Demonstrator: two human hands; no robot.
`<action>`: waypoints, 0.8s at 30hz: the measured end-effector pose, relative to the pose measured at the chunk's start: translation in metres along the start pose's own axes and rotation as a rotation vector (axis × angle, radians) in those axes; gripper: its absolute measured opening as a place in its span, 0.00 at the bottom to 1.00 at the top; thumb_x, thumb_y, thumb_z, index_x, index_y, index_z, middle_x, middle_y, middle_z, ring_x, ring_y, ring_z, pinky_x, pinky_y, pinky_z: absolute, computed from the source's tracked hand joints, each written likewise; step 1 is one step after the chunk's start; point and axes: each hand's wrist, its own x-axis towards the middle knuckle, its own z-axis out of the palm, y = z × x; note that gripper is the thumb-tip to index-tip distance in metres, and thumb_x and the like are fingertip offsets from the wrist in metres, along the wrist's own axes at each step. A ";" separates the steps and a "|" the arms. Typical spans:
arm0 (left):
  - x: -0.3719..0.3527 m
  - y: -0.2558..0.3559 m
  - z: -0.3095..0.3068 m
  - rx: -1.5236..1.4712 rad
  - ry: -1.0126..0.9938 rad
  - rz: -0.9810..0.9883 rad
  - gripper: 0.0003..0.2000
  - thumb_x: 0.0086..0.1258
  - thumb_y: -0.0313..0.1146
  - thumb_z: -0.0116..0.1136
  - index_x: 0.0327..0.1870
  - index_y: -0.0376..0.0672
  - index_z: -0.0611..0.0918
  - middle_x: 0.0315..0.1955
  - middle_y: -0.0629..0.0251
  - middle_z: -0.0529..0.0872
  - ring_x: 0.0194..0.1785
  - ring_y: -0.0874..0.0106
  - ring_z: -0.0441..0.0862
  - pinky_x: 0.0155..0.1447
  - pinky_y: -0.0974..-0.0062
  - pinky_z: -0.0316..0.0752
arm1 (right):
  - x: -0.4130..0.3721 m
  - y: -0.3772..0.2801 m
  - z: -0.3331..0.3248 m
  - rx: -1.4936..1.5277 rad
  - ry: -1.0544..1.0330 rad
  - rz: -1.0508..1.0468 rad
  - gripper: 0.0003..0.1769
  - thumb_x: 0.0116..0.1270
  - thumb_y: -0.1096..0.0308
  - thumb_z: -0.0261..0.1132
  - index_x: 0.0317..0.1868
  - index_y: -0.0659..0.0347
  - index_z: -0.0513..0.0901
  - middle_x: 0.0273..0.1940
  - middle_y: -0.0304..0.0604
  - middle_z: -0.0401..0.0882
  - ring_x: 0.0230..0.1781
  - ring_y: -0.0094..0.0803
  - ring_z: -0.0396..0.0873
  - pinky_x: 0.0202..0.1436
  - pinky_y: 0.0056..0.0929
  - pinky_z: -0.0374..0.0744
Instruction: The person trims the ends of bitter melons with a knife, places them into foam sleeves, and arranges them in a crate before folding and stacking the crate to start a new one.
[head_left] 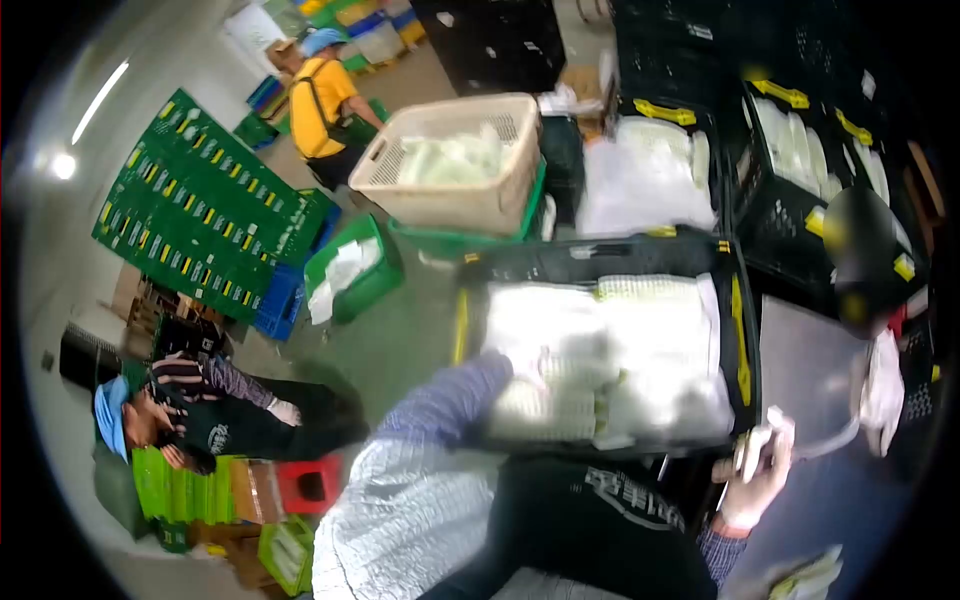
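A black crate [742,345] with yellow clips stands in front of me, filled with pale, whitish-green goods wrapped in white netting or film [655,325]. My left hand [530,368], at the end of a purple-grey sleeve, lies over the goods at the crate's left side. It blends into the white wrapping and is blurred, so its fingers do not show. Just outside the crate's front right corner is my right hand [752,475], in a pale glove. Its fingers are bent but apart, and no held object can be made out.
Beyond the crate stand a cream basket [445,195] and more black crates [780,225]. A metal surface [810,350] lies to the right. Green crates [205,210] are stacked at left. One person [325,105] stands at the back; another [250,420] is at lower left.
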 end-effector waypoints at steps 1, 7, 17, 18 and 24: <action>0.002 -0.012 0.002 -0.069 -0.018 0.038 0.48 0.44 0.60 0.79 0.62 0.31 0.76 0.53 0.39 0.83 0.57 0.49 0.81 0.61 0.58 0.77 | -0.001 0.000 0.000 0.013 -0.005 0.030 0.17 0.80 0.61 0.53 0.52 0.68 0.78 0.24 0.38 0.73 0.13 0.17 0.61 0.18 0.16 0.62; -0.067 0.066 -0.143 -0.650 0.203 -0.007 0.36 0.55 0.42 0.78 0.62 0.33 0.76 0.52 0.59 0.85 0.55 0.69 0.82 0.62 0.71 0.75 | 0.029 0.005 0.047 -0.327 0.055 0.279 0.14 0.78 0.67 0.54 0.52 0.67 0.82 0.28 0.36 0.82 0.14 0.13 0.62 0.14 0.17 0.59; -0.101 0.173 -0.129 -1.243 0.319 0.357 0.42 0.47 0.30 0.79 0.68 0.37 0.73 0.55 0.63 0.84 0.55 0.72 0.83 0.61 0.71 0.78 | 0.059 0.031 0.042 -0.903 -0.407 -0.149 0.12 0.74 0.72 0.60 0.53 0.66 0.83 0.29 0.30 0.79 0.25 0.14 0.73 0.30 0.16 0.70; -0.101 0.177 -0.128 -1.273 0.308 0.374 0.44 0.45 0.28 0.81 0.69 0.37 0.72 0.58 0.62 0.83 0.59 0.71 0.81 0.65 0.70 0.76 | 0.061 0.027 0.046 -0.910 -0.432 -0.170 0.12 0.73 0.73 0.60 0.53 0.66 0.83 0.29 0.31 0.79 0.25 0.13 0.72 0.29 0.17 0.70; -0.109 0.213 -0.127 -1.332 0.318 0.335 0.44 0.47 0.29 0.79 0.71 0.39 0.70 0.57 0.61 0.83 0.57 0.68 0.82 0.57 0.70 0.81 | 0.067 0.034 0.097 -0.367 -0.419 -0.208 0.28 0.67 0.72 0.67 0.68 0.64 0.75 0.52 0.42 0.84 0.40 0.23 0.81 0.42 0.23 0.80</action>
